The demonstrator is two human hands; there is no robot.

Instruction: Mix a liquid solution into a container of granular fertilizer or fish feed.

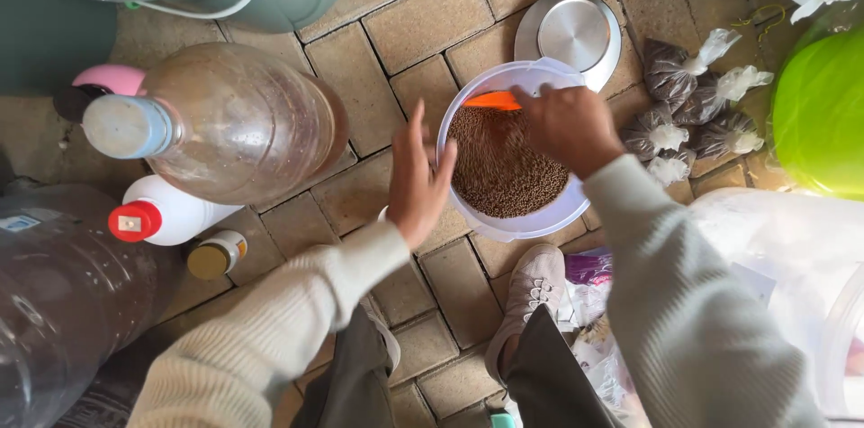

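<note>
A white round tub (pixel 517 228) full of small brown seeds (pixel 502 167) stands on the brick paving. My right hand (pixel 567 125) reaches into its far side and is closed on an orange scoop (pixel 491 100) that pokes out to the left. My left hand (pixel 417 178) hovers by the tub's left rim, fingers spread, holding nothing.
Several small tied plastic bags of seeds (pixel 693 108) lie right of the tub, by a steel lid (pixel 572 35) and a green bowl (pixel 821 113). Large plastic bottles (pixel 229 122) and a white bottle with a red cap (pixel 157 212) stand at left. My shoe (pixel 531 288) is below the tub.
</note>
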